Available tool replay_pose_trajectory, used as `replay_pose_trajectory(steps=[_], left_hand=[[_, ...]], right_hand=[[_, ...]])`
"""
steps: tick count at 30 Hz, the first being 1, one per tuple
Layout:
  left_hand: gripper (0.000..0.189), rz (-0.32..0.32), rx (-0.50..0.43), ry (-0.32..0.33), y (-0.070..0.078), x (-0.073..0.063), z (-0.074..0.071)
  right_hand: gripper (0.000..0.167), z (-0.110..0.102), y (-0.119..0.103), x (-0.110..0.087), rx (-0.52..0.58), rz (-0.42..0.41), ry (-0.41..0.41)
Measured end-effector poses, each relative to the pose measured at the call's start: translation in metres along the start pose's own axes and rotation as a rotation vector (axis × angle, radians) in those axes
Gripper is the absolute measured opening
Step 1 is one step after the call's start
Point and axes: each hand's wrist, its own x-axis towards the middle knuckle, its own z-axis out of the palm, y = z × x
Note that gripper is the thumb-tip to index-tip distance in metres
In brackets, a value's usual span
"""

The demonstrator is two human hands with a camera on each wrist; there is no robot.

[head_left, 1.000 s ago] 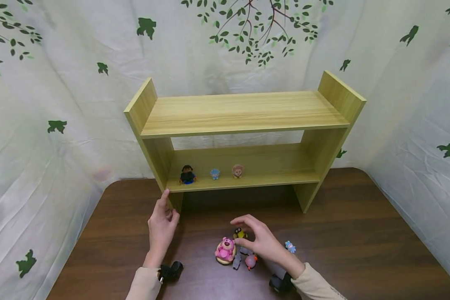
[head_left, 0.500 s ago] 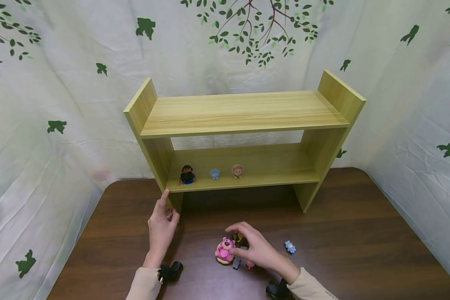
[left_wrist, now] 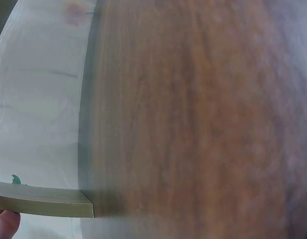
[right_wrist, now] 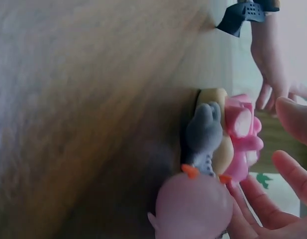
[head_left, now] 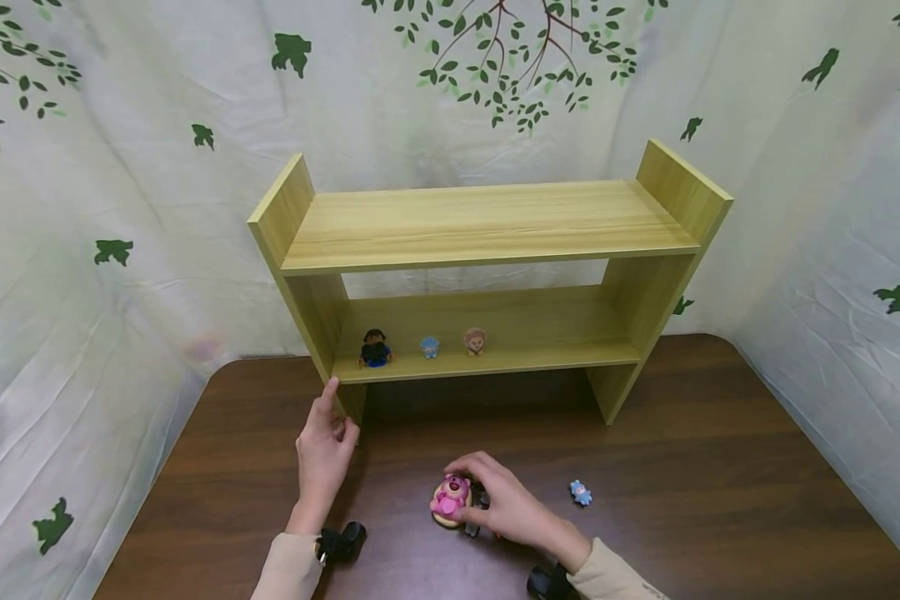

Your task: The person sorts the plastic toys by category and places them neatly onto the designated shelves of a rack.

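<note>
On the tabletop (head_left: 682, 475) in front of the wooden shelf (head_left: 487, 225), the pink bear (head_left: 449, 497), judged light, stiff and smooth, was flanked by the parted fingers of the right hand (head_left: 512, 502), and its sides were considered the best place for pinching.

pale curtain (head_left: 450, 157), green leaves (head_left: 292, 54) (printed); brown tabletop (head_left: 720, 483)
</note>
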Motion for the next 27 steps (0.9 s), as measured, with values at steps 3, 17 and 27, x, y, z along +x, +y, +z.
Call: replay_pose_trajectory(steps=[3, 17, 27], left_hand=[[0.085, 0.000, 0.007, 0.001, 0.000, 0.000, 0.000], [0.085, -0.003, 0.008, 0.007, 0.003, -0.002, -0.001], [0.084, -0.009, 0.005, 0.008, 0.004, -0.004, -0.002]], right_hand=[[0.047, 0.003, -0.001, -0.001, -0.012, 0.012, -0.016], [0.045, 0.013, -0.001, -0.003, -0.110, 0.057, -0.009], [0.048, 0.017, -0.001, -0.004, -0.155, 0.040, -0.031]])
